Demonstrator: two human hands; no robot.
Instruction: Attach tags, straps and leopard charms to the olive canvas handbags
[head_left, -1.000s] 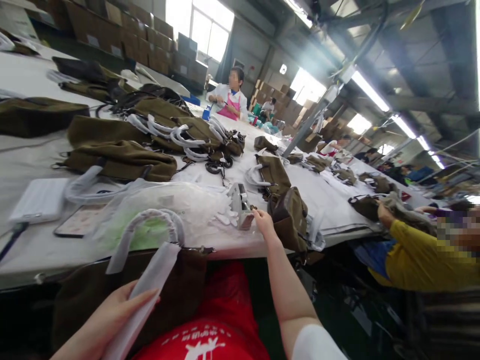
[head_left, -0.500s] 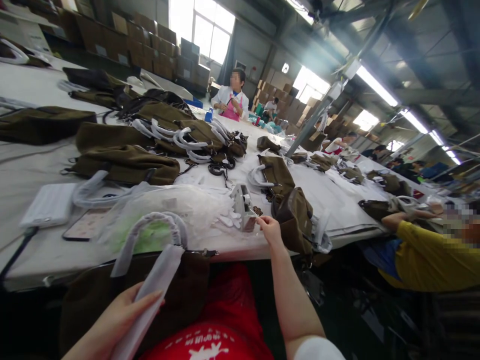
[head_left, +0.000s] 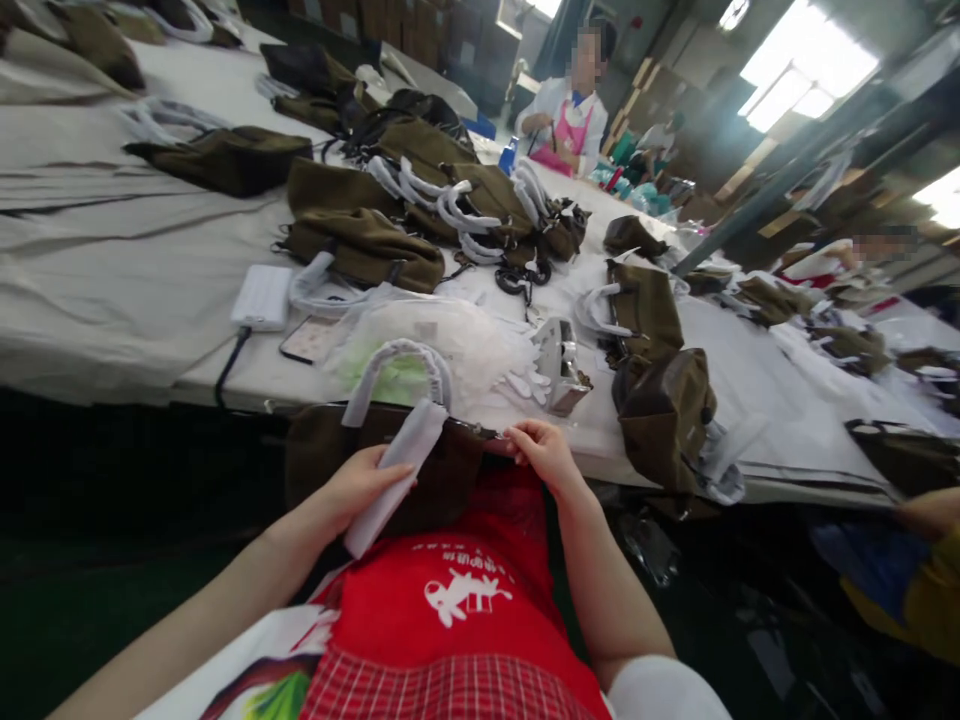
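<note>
My left hand (head_left: 373,483) is closed around a handle wrapped in a white sleeve (head_left: 397,478). That handle belongs to a dark olive-brown handbag (head_left: 319,455), which rests upright against the table edge above my lap. The bag's other handle (head_left: 401,352) arches up behind, covered in the same pale wrapping. My right hand (head_left: 541,452) pinches thumb and forefinger at the end of the bag's zipper strip (head_left: 471,428). What seems a small piece of clear tape is in that pinch, barely visible. Beyond it stands a metal tape dispenser (head_left: 559,365).
Clear plastic bags (head_left: 457,345), a phone (head_left: 311,338) and a white box with a cable (head_left: 261,297) lie on the white table (head_left: 195,345). Olive handbags stand at the right (head_left: 667,420) and behind (head_left: 367,245). A co-worker (head_left: 566,120) in a pink apron is across the table.
My right hand has left the tape dispenser and come back to the bag's zipper end. My left hand still grips the wrapped handle. The view has turned down and to the left.
</note>
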